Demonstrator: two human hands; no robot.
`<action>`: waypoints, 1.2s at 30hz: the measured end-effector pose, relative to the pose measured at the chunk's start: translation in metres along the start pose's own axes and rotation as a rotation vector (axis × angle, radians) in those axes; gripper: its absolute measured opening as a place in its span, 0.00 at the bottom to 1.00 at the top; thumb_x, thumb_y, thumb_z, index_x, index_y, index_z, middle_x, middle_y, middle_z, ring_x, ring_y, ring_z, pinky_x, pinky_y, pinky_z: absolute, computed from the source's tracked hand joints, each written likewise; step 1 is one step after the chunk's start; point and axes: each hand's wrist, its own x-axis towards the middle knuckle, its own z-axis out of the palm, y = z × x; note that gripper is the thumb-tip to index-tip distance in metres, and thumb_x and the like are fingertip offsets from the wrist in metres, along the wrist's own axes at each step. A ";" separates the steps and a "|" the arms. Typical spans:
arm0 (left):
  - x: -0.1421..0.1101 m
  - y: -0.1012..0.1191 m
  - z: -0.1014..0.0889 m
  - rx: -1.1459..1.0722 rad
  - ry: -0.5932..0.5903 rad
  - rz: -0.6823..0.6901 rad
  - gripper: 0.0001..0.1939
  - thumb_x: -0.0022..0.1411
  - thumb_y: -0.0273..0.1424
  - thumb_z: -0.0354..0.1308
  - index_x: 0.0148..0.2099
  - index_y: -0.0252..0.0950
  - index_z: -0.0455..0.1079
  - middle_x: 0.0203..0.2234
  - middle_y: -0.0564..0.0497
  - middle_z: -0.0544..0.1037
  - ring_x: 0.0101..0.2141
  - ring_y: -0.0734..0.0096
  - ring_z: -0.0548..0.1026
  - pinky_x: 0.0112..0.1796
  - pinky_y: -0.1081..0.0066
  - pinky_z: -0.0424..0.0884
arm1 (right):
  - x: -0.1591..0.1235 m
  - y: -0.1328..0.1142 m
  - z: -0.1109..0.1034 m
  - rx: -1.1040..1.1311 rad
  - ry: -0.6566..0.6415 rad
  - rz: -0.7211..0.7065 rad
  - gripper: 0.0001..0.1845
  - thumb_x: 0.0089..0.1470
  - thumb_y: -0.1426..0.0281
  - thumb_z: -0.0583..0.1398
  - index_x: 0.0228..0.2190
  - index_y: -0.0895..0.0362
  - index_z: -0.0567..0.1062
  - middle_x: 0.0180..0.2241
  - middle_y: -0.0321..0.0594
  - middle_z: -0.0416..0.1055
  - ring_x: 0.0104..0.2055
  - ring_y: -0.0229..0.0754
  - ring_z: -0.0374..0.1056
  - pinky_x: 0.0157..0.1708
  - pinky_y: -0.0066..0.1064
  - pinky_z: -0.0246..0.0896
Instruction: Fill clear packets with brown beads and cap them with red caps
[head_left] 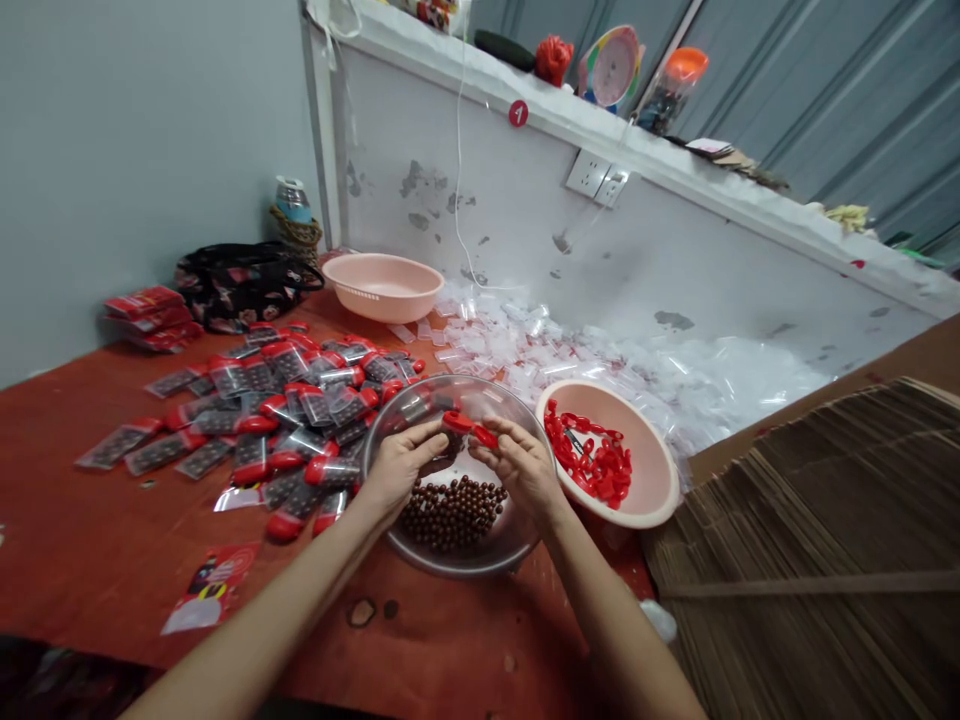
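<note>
My left hand [401, 462] and my right hand [517, 462] meet above a clear bowl [390, 425] that holds several brown beads [450, 510]. Both pinch a small clear packet with a red clip [469, 428] between their fingertips. A pink bowl [652, 490] with several red clips [592, 458] stands just right of my right hand. Left of the clear bowl lies a heap of filled packets with red clips [277, 410].
An empty pink basin [382, 285] sits at the back by the white wall. Loose clear bags [592, 360] pile along the wall. Stacked brown cardboard sheets [825, 540] fill the right side. A dark bag [240, 280], red packs [150, 315] and a bottle [292, 200] are at the back left.
</note>
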 end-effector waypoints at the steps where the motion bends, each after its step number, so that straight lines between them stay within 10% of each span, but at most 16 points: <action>1: 0.000 -0.001 -0.001 0.008 -0.004 0.009 0.23 0.43 0.36 0.65 0.44 0.34 0.73 0.34 0.46 0.79 0.31 0.67 0.76 0.37 0.66 0.72 | -0.001 0.001 -0.002 0.024 -0.007 0.020 0.16 0.48 0.64 0.61 0.40 0.56 0.71 0.40 0.43 0.71 0.39 0.43 0.69 0.42 0.40 0.64; 7: -0.002 -0.002 -0.006 0.456 -0.102 0.261 0.15 0.51 0.33 0.60 0.43 0.37 0.74 0.39 0.48 0.78 0.40 0.63 0.74 0.45 0.65 0.67 | 0.007 -0.002 -0.004 0.010 -0.013 0.019 0.20 0.46 0.56 0.60 0.34 0.59 0.74 0.33 0.43 0.72 0.37 0.42 0.68 0.39 0.37 0.64; 14: -0.005 -0.001 -0.001 0.623 -0.213 0.424 0.14 0.55 0.31 0.56 0.44 0.38 0.73 0.45 0.48 0.75 0.49 0.64 0.68 0.51 0.65 0.61 | 0.007 -0.011 0.010 0.056 -0.247 0.382 0.19 0.50 0.61 0.58 0.42 0.61 0.70 0.38 0.44 0.70 0.38 0.41 0.67 0.39 0.40 0.65; 23: -0.002 -0.003 -0.005 0.716 -0.179 0.485 0.13 0.55 0.34 0.55 0.42 0.38 0.74 0.44 0.48 0.75 0.47 0.63 0.70 0.50 0.63 0.63 | 0.010 0.007 0.017 0.256 -0.092 0.389 0.10 0.42 0.68 0.62 0.30 0.59 0.71 0.29 0.36 0.69 0.32 0.38 0.65 0.35 0.39 0.65; 30: 0.004 0.006 -0.010 0.715 -0.055 0.380 0.19 0.53 0.38 0.56 0.46 0.35 0.72 0.42 0.48 0.77 0.42 0.60 0.74 0.45 0.64 0.68 | 0.018 0.002 0.014 0.118 -0.103 0.381 0.23 0.45 0.53 0.59 0.37 0.57 0.71 0.34 0.40 0.70 0.33 0.39 0.66 0.36 0.37 0.65; 36: 0.025 0.060 -0.045 0.813 0.368 0.544 0.18 0.53 0.37 0.58 0.46 0.36 0.71 0.41 0.51 0.77 0.41 0.64 0.74 0.46 0.63 0.68 | 0.032 -0.028 -0.028 -0.257 0.070 0.139 0.17 0.48 0.59 0.60 0.37 0.56 0.72 0.39 0.41 0.70 0.36 0.36 0.67 0.37 0.30 0.63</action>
